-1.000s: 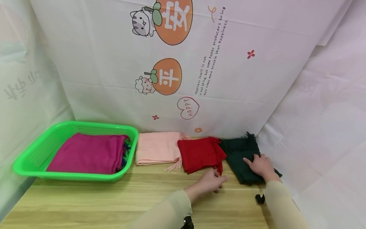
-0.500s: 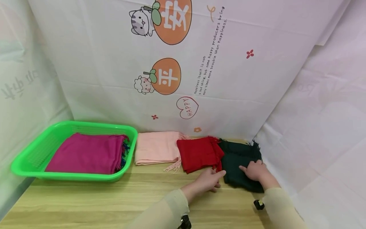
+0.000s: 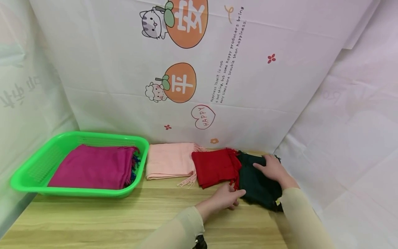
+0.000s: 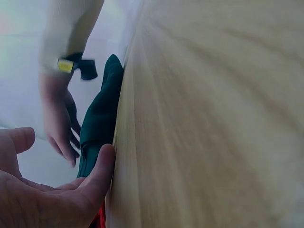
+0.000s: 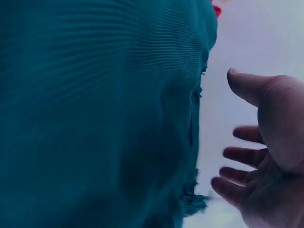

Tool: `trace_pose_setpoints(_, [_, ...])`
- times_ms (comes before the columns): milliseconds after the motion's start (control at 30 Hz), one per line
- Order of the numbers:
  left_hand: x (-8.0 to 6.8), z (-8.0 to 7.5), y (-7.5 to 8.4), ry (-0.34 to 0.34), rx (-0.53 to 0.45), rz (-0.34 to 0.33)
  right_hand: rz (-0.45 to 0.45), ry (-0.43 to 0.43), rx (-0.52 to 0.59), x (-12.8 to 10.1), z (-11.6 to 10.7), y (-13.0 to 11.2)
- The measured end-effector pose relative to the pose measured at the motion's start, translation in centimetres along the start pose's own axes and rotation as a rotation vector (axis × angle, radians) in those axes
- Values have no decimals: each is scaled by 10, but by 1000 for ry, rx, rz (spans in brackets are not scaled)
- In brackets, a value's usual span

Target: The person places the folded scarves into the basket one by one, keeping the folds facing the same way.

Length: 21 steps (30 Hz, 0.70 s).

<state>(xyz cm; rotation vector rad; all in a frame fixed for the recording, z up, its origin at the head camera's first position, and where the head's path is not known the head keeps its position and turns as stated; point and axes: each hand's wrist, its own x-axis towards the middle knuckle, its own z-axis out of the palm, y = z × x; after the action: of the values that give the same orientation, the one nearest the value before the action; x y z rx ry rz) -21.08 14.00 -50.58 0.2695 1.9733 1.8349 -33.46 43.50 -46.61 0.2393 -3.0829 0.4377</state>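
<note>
Moved the right hand from the near right part of the dark green cloth to over its far right part, and brought that cloth nearer and a little left, close against the fringed edge of the red cloth. Left the left hand almost unmoved, by the near edges of both. Looks, on judgement, like straightening the dark green cloth at the right end of the row, neater now on its left side but not yet square: slanting on the tabletop, near right corner jutting toward the near side.

Gripping nothing with the right: digits loosely extended, thumb well apart from them, and in the right wrist view clear of the cloth by a visible gap. Hanging, in the left wrist view, just above the folded layers.

Gripping nothing with the left either: digits relaxed, one fingertip right beside the near left edge of the dark green cloth. Cannot tell touching from nearly touching there.

Can see, farther left, a pink cloth beside the red one, then a bright green basket holding a magenta cloth.
</note>
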Motion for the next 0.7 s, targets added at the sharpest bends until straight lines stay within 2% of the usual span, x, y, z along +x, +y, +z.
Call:
trace_pose_setpoints(100, [-1, -1, 1, 2, 18, -7, -8, -13, 64, 16, 4, 9])
trace_pose_setpoints(267, [-3, -1, 2, 13, 22, -27, -1, -55, 86, 31, 10, 20])
trace_pose_setpoints(533, [-5, 2, 2, 20, 30, -33, 9, -170, 36, 32, 17, 35])
trace_pose_setpoints(700, [-4, 0, 3, 16, 3, -49, -28, -188, -26, 32, 16, 33])
